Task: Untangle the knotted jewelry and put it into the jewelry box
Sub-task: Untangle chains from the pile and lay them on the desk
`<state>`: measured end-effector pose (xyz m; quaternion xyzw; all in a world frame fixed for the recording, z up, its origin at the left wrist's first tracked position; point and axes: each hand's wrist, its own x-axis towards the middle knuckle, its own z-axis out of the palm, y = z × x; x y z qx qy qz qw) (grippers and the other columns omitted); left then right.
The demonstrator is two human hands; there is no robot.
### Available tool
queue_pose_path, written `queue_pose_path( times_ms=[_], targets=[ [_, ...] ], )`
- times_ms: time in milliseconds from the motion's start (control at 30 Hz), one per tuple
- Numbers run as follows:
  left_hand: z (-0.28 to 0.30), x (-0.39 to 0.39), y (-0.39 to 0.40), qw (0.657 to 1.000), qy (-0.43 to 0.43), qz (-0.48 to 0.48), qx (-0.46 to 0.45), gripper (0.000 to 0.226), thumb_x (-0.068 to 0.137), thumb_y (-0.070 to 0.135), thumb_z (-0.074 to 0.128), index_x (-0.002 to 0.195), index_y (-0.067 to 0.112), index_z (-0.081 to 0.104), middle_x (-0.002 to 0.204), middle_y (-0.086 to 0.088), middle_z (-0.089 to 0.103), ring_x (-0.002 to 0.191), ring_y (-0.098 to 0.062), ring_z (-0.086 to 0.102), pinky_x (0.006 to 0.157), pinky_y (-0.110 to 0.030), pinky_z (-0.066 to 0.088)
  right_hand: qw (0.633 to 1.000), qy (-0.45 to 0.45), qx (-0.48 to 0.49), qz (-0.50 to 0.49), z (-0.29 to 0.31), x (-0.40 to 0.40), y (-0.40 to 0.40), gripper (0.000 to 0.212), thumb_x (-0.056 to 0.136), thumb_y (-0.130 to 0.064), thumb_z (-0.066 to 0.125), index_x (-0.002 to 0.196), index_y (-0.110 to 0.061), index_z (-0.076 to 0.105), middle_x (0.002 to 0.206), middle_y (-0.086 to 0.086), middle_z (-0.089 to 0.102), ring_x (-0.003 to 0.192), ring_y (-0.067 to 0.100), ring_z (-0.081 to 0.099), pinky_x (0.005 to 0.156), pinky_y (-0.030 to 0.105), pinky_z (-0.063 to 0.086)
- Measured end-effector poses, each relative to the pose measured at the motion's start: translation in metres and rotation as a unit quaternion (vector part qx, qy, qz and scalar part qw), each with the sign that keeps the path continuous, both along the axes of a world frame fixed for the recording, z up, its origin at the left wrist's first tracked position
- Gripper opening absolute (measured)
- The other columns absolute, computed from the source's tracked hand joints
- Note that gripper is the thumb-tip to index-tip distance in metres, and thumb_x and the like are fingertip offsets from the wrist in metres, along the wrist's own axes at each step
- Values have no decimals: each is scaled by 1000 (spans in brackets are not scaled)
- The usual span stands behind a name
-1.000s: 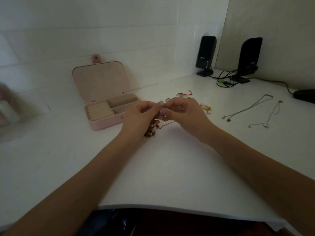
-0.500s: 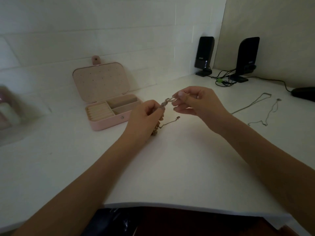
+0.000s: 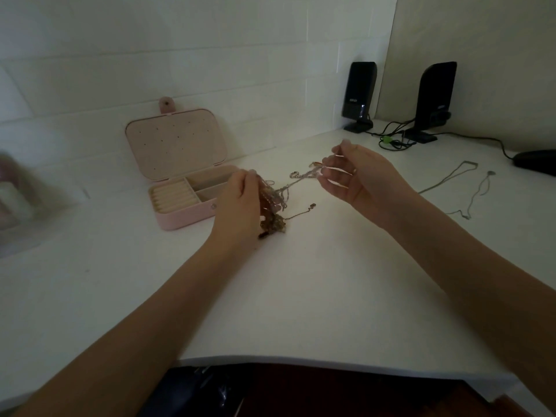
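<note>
Two hands work above a white table [image 3: 301,296] in the head view. The left hand [image 3: 240,203] pinches a knotted clump of chains [image 3: 272,206] at its top, and the bottom of the clump touches the table. One thin chain [image 3: 301,176] runs from the clump across to the right hand [image 3: 361,179], which grips its far end with curled fingers. A loose chain end [image 3: 302,210] lies on the table just beside the clump. The pink jewelry box [image 3: 186,188] sits open just to the left of the left hand, with its lid leaning back by the wall. Two thin necklaces [image 3: 463,188] lie flat, well apart to the right. Two black speakers [image 3: 397,97] stand at the back by the wall, with wires between them.
</note>
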<state>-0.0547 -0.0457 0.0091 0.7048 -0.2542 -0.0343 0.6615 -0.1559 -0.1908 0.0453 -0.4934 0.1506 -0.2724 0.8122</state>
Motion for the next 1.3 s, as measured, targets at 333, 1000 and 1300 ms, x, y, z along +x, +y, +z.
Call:
queue_pose_path(
  times_ms=[333, 1000, 1300],
  targets=[
    [13, 4, 1, 978, 154, 1, -139, 39, 102, 16, 37, 63, 12, 42, 41, 6, 40, 36, -8, 38, 50, -25, 44, 992, -5, 60, -110, 0, 0, -15, 27, 104, -26, 38, 85, -10, 48, 54, 2, 54, 48, 13, 59, 54, 25, 55],
    [7, 10, 12, 979, -32, 182, -90, 38, 90, 22, 60, 63, 22, 33, 60, 9, 35, 55, -4, 36, 63, -24, 35, 872, 145, -410, -226, -1, -5, -22, 25, 98, -26, 51, 99, -2, 60, 59, -14, 50, 37, -2, 37, 38, 11, 29],
    [-4, -9, 6, 926, -327, 107, 157, 29, 80, 41, 60, 69, 16, 48, 95, 3, 53, 93, -16, 46, 81, -30, 38, 959, 13, -282, 14, 10, -12, 0, 19, 100, -27, 47, 91, -15, 60, 82, -4, 70, 41, 5, 25, 39, 20, 15]
  ],
)
